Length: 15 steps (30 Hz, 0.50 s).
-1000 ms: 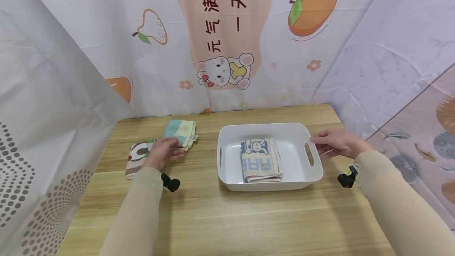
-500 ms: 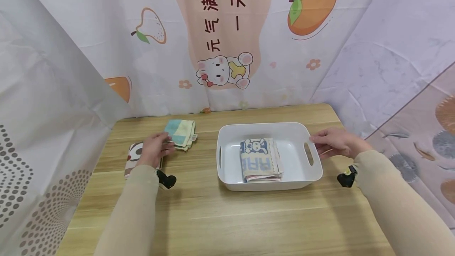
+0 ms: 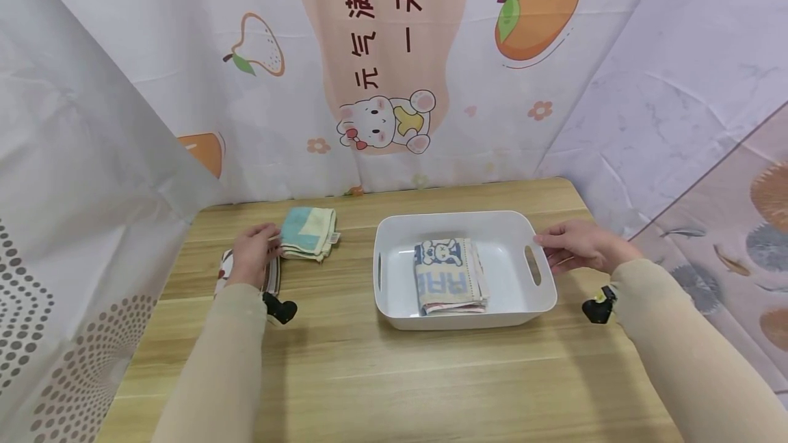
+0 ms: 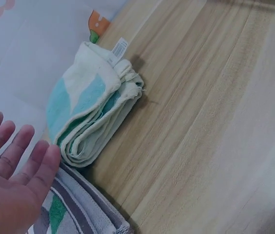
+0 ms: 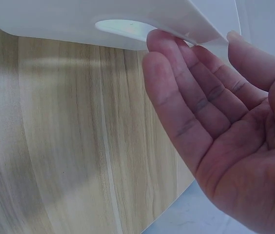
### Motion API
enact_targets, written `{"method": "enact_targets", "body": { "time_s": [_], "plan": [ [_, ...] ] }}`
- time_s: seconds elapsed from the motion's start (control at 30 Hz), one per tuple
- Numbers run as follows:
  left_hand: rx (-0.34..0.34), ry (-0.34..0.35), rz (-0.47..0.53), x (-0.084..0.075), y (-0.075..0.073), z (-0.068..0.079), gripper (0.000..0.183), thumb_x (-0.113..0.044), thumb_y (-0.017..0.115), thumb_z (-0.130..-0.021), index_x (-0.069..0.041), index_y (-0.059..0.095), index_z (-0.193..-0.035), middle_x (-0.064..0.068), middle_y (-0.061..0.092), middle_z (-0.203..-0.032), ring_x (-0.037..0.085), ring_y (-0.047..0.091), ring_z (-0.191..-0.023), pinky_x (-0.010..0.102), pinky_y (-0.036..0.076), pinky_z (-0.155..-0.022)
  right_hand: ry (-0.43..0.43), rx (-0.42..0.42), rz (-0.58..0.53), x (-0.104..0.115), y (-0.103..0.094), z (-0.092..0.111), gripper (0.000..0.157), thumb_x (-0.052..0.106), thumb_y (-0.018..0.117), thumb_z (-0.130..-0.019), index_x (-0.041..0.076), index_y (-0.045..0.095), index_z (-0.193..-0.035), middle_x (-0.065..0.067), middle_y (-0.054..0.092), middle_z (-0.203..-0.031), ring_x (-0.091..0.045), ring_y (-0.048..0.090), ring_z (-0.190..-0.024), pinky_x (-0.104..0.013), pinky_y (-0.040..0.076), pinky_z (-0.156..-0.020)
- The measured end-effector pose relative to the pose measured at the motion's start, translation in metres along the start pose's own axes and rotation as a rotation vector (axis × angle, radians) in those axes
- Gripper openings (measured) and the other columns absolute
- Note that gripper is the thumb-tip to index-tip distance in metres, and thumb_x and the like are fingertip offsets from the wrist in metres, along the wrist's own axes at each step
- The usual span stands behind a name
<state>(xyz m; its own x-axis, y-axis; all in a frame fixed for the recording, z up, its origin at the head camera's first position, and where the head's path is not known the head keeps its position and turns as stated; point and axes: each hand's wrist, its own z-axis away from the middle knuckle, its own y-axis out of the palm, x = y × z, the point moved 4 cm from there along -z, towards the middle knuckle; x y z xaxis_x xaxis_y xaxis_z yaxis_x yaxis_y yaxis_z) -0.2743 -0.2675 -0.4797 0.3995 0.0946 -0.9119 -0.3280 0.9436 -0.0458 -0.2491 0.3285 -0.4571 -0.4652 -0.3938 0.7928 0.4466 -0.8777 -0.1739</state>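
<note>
My left hand (image 3: 249,255) hovers with relaxed, slightly spread fingers over a folded brown-and-white towel (image 3: 271,277), hiding much of it. In the left wrist view the fingertips lie right at the edge of a folded teal-and-cream towel (image 4: 86,95) with a white tag; nothing is in the palm. At the right, my right hand (image 3: 579,245) holds the rim of a white plastic basket (image 3: 455,323), thumb at the top edge and fingers against the outer wall beside the handle hole. A folded blue-and-cream towel (image 3: 448,277) with a bear pattern lies inside the basket.
A wooden table (image 3: 382,381) carries everything. Behind it hangs a white printed curtain (image 3: 277,142), reaching the table's back edge. More patterned sheets stand close at the left and right sides. A black wrist camera (image 3: 597,306) sits under the right cuff.
My left hand has moved left and slightly back, away from the teal-and-cream towel and over the brown-and-white one. My right hand stays at the basket's rim.
</note>
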Motion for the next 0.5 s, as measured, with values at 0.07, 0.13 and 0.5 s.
{"method": "enact_targets", "body": {
  "time_s": [0.07,0.13,0.5],
  "plan": [
    [-0.008,0.011,-0.006,-0.0012,-0.0008,0.0005,0.045,-0.023,0.049,-0.099,-0.010,0.041,-0.142,0.012,0.042,-0.137,0.027,0.044,-0.124,0.039,0.042,-0.099,-0.002,0.001,0.001,0.0001,0.0000,0.0001,0.050,0.028,0.056,-0.096,-0.011,0.048,-0.125,-0.014,0.067,-0.093,-0.026,0.066,-0.081,-0.047,0.053,-0.080],
    [-0.012,0.019,-0.008,-0.0018,-0.0008,0.0008,0.045,-0.022,0.050,-0.098,-0.010,0.041,-0.141,0.012,0.042,-0.136,0.027,0.044,-0.124,0.039,0.041,-0.100,-0.002,0.000,-0.003,-0.0001,0.0001,0.0002,0.050,0.028,0.056,-0.096,-0.011,0.048,-0.125,-0.014,0.067,-0.093,-0.026,0.066,-0.081,-0.047,0.053,-0.080],
    [0.036,0.001,-0.043,-0.0002,-0.0012,-0.0012,0.049,-0.026,0.048,-0.099,-0.009,0.037,-0.144,0.011,0.034,-0.146,0.025,0.035,-0.132,0.037,0.034,-0.106,0.003,-0.021,-0.011,-0.0009,0.0003,0.0001,0.051,0.028,0.058,-0.095,-0.012,0.048,-0.125,-0.015,0.068,-0.093,-0.026,0.067,-0.082,-0.045,0.054,-0.079]
  ]
}}
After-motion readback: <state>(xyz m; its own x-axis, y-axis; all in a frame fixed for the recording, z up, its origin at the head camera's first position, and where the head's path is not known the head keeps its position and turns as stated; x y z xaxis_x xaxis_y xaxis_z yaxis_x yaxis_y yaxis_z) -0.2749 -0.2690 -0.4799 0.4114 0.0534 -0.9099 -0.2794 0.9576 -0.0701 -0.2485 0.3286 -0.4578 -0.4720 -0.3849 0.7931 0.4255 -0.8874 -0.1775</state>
